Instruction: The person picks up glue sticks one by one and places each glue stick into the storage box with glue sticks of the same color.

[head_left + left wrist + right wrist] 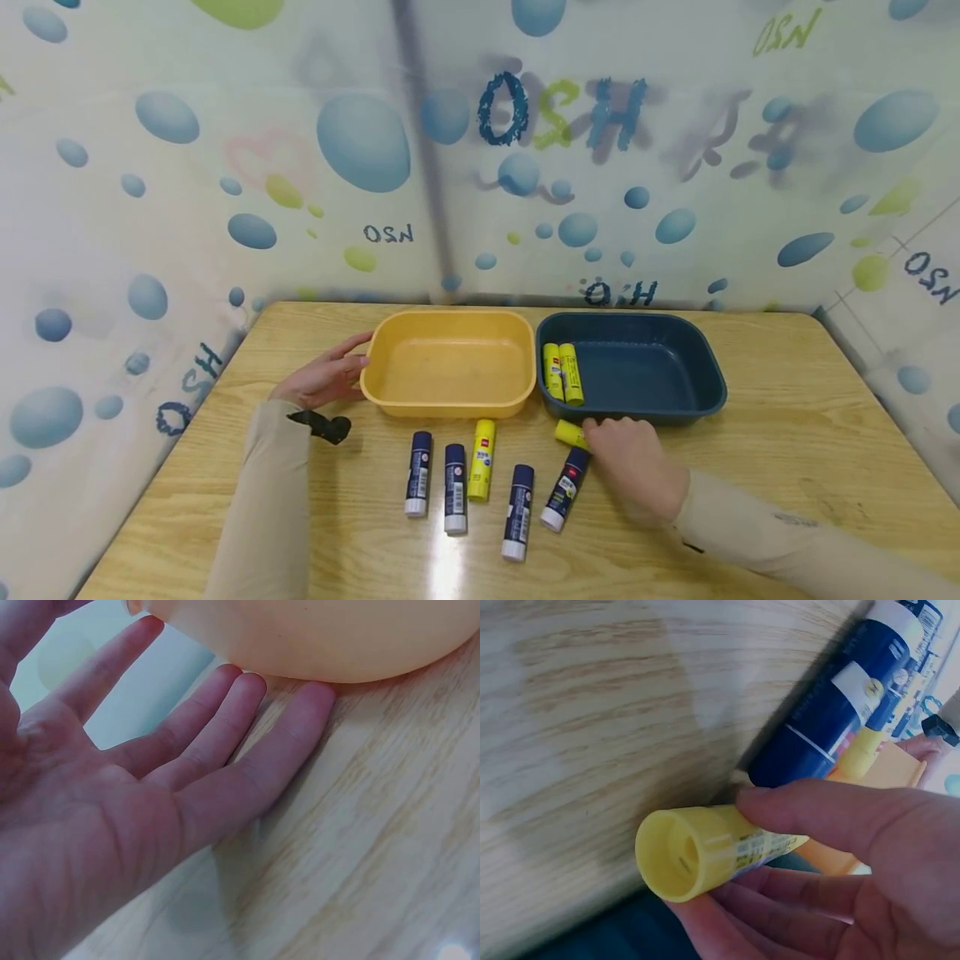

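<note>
My right hand (633, 467) pinches a yellow glue stick (572, 434) between thumb and fingers, just in front of the dark blue tray (645, 367). In the right wrist view the hollow end of this yellow stick faces the camera, and a navy glue stick (832, 705) lies close beside the thumb. Fingers fairly straight and spread, my left hand (322, 379) is at the left side of the orange tray (450, 367). Its fingertips (319, 697) reach the lower edge of that tray. Two yellow glue sticks (572, 375) lie inside the dark blue tray at its left end.
Several navy glue sticks with white ends (455, 492) lie on the wooden table (360, 533) in front of the trays. Among them is another yellow glue stick (482, 461). The trays stand side by side, with a patterned curtain (480, 200) behind the table.
</note>
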A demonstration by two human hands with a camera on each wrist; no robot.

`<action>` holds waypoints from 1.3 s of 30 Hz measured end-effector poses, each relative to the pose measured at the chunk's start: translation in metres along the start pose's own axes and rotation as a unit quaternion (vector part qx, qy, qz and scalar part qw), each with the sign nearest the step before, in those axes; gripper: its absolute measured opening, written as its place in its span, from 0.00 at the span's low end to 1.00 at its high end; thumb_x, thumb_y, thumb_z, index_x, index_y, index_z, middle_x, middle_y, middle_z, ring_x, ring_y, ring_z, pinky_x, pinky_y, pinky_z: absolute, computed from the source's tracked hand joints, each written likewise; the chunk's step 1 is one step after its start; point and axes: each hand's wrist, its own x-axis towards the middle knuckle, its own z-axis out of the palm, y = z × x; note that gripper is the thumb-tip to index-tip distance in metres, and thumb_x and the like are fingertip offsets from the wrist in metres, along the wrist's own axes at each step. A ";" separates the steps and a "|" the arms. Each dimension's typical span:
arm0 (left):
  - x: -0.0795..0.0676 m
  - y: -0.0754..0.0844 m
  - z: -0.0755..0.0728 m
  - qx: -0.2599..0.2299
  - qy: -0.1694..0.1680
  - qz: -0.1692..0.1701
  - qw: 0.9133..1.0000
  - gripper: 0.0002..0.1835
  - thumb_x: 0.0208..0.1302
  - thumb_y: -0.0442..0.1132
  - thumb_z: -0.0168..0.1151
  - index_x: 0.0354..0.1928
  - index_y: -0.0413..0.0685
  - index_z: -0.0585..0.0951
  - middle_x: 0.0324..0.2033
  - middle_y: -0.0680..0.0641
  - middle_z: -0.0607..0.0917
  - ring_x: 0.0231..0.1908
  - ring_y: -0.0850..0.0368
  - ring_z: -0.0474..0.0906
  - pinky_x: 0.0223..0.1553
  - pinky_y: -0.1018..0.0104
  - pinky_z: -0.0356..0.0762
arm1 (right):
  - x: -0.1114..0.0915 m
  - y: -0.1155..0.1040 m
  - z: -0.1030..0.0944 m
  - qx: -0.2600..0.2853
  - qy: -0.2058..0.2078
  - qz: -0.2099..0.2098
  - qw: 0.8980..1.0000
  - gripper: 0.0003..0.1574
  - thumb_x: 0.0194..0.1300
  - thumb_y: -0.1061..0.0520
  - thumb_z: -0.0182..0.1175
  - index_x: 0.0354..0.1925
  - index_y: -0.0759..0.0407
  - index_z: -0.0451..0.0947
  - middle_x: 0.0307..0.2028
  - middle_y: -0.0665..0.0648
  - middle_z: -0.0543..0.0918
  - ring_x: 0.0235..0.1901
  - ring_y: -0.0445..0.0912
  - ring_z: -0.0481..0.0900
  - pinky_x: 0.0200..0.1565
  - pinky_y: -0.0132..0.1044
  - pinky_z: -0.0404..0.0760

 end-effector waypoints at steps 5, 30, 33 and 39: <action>0.000 -0.001 0.000 0.006 0.007 0.000 1.000 0.35 0.74 0.38 0.50 0.76 0.57 0.48 0.74 0.40 0.50 0.64 0.44 0.62 0.58 0.38 0.63 | -0.004 0.003 -0.004 0.009 0.006 -0.002 1.000 0.09 0.56 0.66 0.67 0.29 0.62 0.74 0.18 0.56 0.73 0.16 0.46 0.70 0.16 0.40 0.74; 0.000 -0.001 -0.001 0.022 0.008 -0.001 1.000 0.33 0.75 0.40 0.48 0.76 0.58 0.48 0.74 0.42 0.50 0.65 0.44 0.60 0.59 0.39 0.64 | -0.018 0.012 -0.039 0.064 0.035 -0.002 0.997 0.14 0.50 0.61 0.70 0.29 0.58 0.71 0.15 0.50 0.67 0.12 0.42 0.62 0.12 0.33 0.65; 0.000 -0.001 -0.001 0.020 0.006 -0.002 1.000 0.33 0.76 0.40 0.48 0.76 0.58 0.48 0.74 0.43 0.50 0.65 0.44 0.60 0.59 0.39 0.64 | -0.015 0.016 -0.041 0.064 0.045 0.000 0.997 0.16 0.50 0.60 0.72 0.28 0.58 0.72 0.15 0.49 0.66 0.12 0.42 0.62 0.12 0.31 0.64; 0.000 -0.001 -0.001 0.019 0.006 -0.003 1.000 0.33 0.75 0.40 0.49 0.77 0.59 0.48 0.74 0.43 0.50 0.65 0.44 0.60 0.59 0.39 0.64 | -0.012 0.021 -0.051 0.073 0.047 0.009 0.996 0.16 0.50 0.58 0.72 0.29 0.59 0.72 0.16 0.50 0.69 0.12 0.41 0.64 0.13 0.31 0.67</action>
